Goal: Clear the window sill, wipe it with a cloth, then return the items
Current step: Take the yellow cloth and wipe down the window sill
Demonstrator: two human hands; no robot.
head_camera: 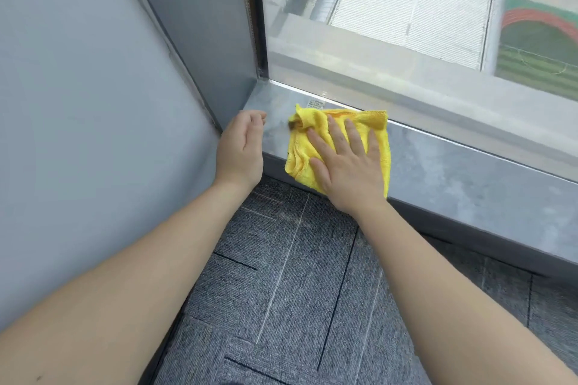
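Note:
A yellow cloth (375, 122) lies crumpled on the grey stone window sill (453, 172), near its left end. My right hand (347, 166) presses flat on the cloth with its fingers spread. My left hand (240, 147) hovers at the sill's left corner, fingers loosely curled, holding nothing. A small dark spot shows on the cloth's left fold. No other items stand on the visible part of the sill.
A grey wall panel (93, 103) closes off the sill on the left. The window glass (406, 9) rises directly behind the sill. Grey carpet tiles (297, 291) cover the floor below.

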